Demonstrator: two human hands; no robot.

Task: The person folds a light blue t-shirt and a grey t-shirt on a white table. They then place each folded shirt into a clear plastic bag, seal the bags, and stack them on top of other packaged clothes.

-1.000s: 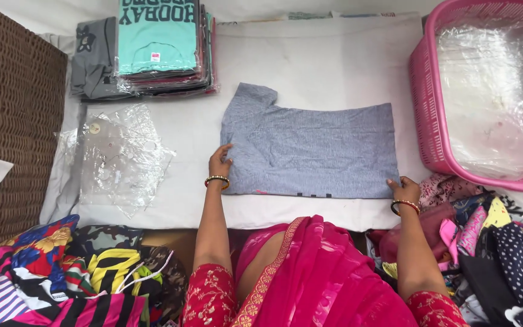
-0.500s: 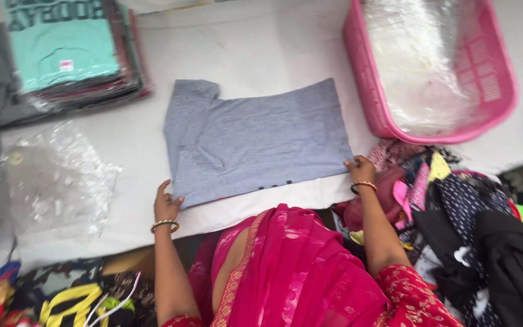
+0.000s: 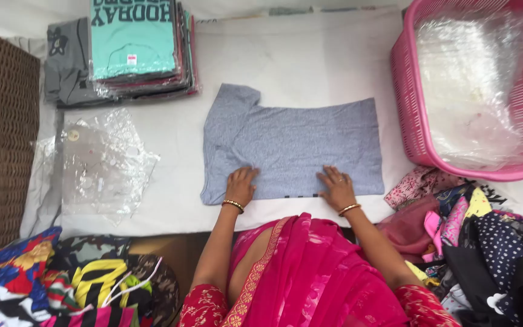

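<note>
The grey shirt [image 3: 292, 148] lies flat on the white cloth [image 3: 310, 54], just left of the pink basket [image 3: 416, 121]. Your left hand [image 3: 241, 184] and right hand [image 3: 336, 188] press its near edge, fingers flat and open (holding nothing). Folded shirts [image 3: 134, 48] sit far left of the basket.

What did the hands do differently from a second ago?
Both hands slid inward along the near edge of the grey shirt: the left hand from its left side, the right hand from its right corner. Both now press flat near the middle. The shirt, pink basket and stack of packed shirts stayed put.
</note>
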